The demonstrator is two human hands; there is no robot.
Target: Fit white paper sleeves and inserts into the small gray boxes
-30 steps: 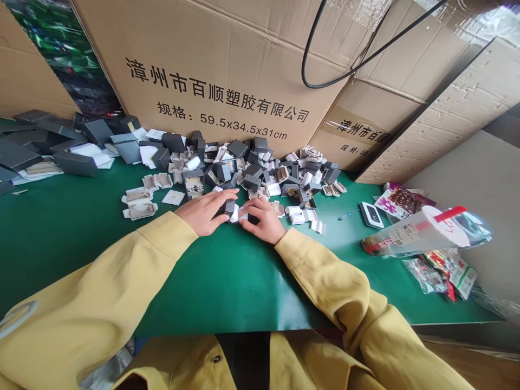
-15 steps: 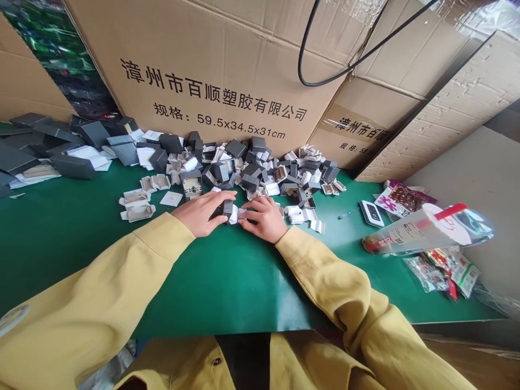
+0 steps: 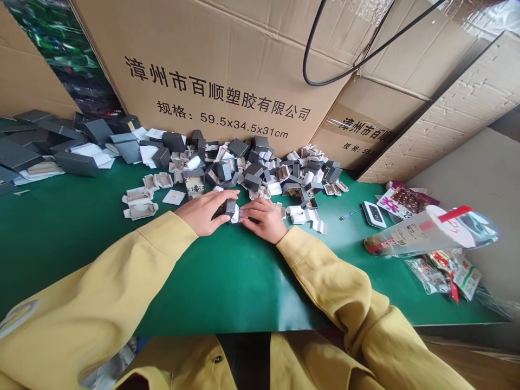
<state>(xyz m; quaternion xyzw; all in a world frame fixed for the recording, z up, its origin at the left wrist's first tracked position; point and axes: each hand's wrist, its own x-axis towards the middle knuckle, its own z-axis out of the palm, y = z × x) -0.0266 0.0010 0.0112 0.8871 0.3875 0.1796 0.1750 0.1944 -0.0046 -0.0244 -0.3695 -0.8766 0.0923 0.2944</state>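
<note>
My left hand (image 3: 205,212) is wrapped round a small dark grey box (image 3: 229,208), which rests at the middle of the green table (image 3: 219,287). From the box's right end sticks out a white paper insert (image 3: 235,214). My right hand (image 3: 263,219) pinches the outer part of this insert, its fingertips close to the box opening. Part of the box lies hidden under the left fingers. Just behind the hands spreads a heap of small dark boxes (image 3: 254,176) and folded card inserts (image 3: 140,210).
Larger dark boxes (image 3: 75,162) and white papers pile up at the left. Tall cardboard cartons (image 3: 219,65) stand along the back, with a black cable (image 3: 304,59) hanging before them. At the right lie a small digital device (image 3: 372,215), a plastic cup (image 3: 422,233) and snack packets (image 3: 450,273).
The view has shifted slightly, so everything appears a little further right. Both hands stay on the box and its insert, with hardly any visible movement.
</note>
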